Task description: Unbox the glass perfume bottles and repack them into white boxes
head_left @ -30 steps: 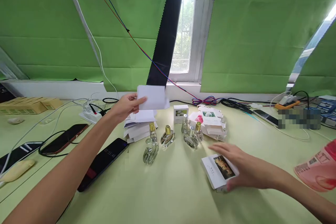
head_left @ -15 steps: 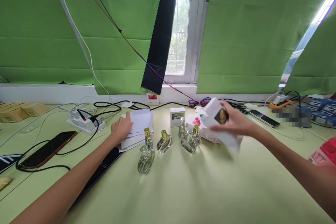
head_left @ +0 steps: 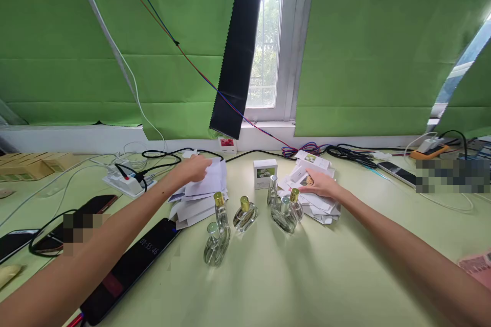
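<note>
My left hand (head_left: 196,168) is closed over the top of a stack of flat white sheets (head_left: 201,212). Its fingertips are hidden, so what they pinch, if anything, does not show. On the other side, my right hand (head_left: 322,184) grips a flattened white carton (head_left: 297,176) with a flower picture, on a pile of similar cartons (head_left: 324,209). Between the hands stand several clear glass perfume bottles, among them one with a gold cap (head_left: 245,212) and one with a silvery cap (head_left: 217,248). An upright white box (head_left: 264,174) stands behind them.
A phone (head_left: 132,268) showing a timer lies beneath my left forearm. At left are a power strip (head_left: 128,184), cables and yellow boxes (head_left: 34,165). Another phone (head_left: 397,172) and bundled black cable (head_left: 347,156) lie at right. A small box (head_left: 227,145) stands by the sill.
My right hand has brought the white carton down onto the right pile. My left hand has shifted right and up over its stack. The view has turned slightly left.
</note>
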Demonstrator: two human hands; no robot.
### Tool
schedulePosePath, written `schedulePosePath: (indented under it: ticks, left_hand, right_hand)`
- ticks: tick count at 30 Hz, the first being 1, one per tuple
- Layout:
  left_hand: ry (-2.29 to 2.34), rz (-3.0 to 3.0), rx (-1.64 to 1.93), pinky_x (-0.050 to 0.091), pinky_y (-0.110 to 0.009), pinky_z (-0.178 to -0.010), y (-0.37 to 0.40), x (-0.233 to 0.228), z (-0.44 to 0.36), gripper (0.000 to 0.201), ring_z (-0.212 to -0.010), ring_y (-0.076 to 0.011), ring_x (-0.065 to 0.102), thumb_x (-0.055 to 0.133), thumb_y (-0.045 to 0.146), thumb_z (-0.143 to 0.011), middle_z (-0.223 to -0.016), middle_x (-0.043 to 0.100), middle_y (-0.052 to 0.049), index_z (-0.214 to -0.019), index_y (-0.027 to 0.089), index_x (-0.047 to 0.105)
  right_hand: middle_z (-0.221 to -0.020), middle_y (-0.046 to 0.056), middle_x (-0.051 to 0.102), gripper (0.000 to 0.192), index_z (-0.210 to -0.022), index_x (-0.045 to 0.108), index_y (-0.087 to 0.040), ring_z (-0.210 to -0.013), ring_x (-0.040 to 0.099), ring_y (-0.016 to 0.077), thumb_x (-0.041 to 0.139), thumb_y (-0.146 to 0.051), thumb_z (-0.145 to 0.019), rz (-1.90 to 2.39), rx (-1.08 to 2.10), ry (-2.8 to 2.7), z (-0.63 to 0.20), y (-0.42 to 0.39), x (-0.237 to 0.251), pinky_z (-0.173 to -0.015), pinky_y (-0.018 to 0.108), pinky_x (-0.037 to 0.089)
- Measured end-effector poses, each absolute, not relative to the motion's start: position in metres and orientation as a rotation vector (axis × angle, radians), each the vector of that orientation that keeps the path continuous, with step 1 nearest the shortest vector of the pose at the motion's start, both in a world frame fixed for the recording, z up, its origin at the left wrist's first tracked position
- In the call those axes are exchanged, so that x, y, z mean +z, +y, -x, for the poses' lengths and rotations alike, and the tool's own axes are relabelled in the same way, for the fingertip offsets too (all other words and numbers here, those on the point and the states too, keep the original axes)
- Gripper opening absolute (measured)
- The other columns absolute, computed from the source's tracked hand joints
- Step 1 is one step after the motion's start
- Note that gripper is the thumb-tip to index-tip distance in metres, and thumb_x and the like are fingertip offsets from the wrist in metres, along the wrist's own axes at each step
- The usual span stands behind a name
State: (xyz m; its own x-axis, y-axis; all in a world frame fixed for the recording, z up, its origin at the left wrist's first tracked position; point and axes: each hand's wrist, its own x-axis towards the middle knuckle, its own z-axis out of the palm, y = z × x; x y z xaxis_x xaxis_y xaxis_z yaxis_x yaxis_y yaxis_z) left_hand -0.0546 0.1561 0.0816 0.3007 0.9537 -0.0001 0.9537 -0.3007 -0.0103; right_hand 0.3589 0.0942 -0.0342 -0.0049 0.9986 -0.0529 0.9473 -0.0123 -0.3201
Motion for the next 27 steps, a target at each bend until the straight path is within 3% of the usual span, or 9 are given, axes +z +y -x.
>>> schedulePosePath:
  ticks: [3,6,10,14,20,24,27]
  left_hand:
    - [-1.583,2.710,0.045,0.043,-0.035,-0.099,0.155,0.101,-0.007,0.030,-0.116,-0.0279,0.061,0.052,0.034,-0.091,-0.120,0.069,-0.015,-0.110,0.018,0.068]
    - [-1.379,2.858,0.090,0.046,-0.028,-0.094,0.151,0.106,-0.068,0.048,-0.117,-0.0234,0.062,0.055,0.042,-0.090,-0.129,0.067,-0.010,-0.133,0.022,0.057]
    - [-1.308,2.868,0.226,0.050,-0.029,-0.081,0.148,0.100,-0.103,0.032,-0.099,-0.0258,0.068,0.063,0.036,-0.085,-0.108,0.074,-0.014,-0.108,0.017,0.072]
    - [-1.376,2.758,0.246,0.051,-0.032,-0.076,0.145,0.097,-0.088,0.031,-0.094,-0.0281,0.070,0.055,0.034,-0.090,-0.103,0.074,-0.018,-0.103,0.013,0.073]
    - [-1.454,2.645,0.330,0.051,-0.033,-0.075,0.138,0.100,-0.061,0.032,-0.094,-0.0302,0.070,0.058,0.036,-0.086,-0.101,0.074,-0.021,-0.095,0.010,0.074]
    - [-1.476,2.600,0.347,0.051,-0.034,-0.079,0.132,0.099,-0.058,0.034,-0.099,-0.0308,0.069,0.057,0.036,-0.086,-0.106,0.073,-0.021,-0.100,0.009,0.073]
    - [-1.481,2.606,0.359,0.051,-0.034,-0.080,0.129,0.099,-0.055,0.033,-0.099,-0.0308,0.069,0.058,0.034,-0.085,-0.107,0.074,-0.021,-0.103,0.009,0.071]
  right_hand:
    - [-0.136,0.022,0.059,0.096,-0.154,0.034,-0.012,-0.125,0.055,0.0380,0.060,-0.072,-0.084,2.094,0.354,-2.113,-0.356,0.093,-0.033,-0.102,0.042,0.043]
    - [-0.133,0.024,0.055,0.087,-0.149,0.042,-0.013,-0.120,0.056,0.0382,0.049,-0.075,-0.089,2.121,0.208,-2.098,-0.353,0.089,-0.032,-0.097,0.045,0.044]
    - [-0.118,0.017,0.057,0.066,-0.129,0.061,-0.017,-0.109,0.055,0.0326,0.047,-0.070,-0.093,1.973,-0.136,-2.073,-0.352,0.081,-0.018,-0.094,0.046,0.044]
    - [-0.108,0.014,0.060,0.044,-0.115,0.066,-0.016,-0.105,0.055,0.0292,0.038,-0.048,-0.104,1.632,-0.277,-1.866,-0.335,0.060,0.013,-0.094,0.045,0.044]
    - [-0.101,0.013,0.065,0.031,-0.108,0.065,-0.014,-0.096,0.058,0.0264,0.047,-0.039,-0.104,1.148,-0.236,-2.193,-0.245,0.004,0.051,-0.088,0.039,0.048]
    - [-0.104,0.014,0.065,0.044,-0.120,0.061,-0.015,-0.095,0.059,0.0287,0.059,-0.052,-0.096,1.033,-0.381,-2.526,-0.186,-0.004,0.050,-0.086,0.042,0.048]
    - [-0.096,0.012,0.065,0.030,-0.105,0.066,-0.015,-0.093,0.060,0.0280,0.063,-0.043,-0.096,1.005,-0.421,-2.674,-0.167,0.006,0.042,-0.083,0.040,0.048]
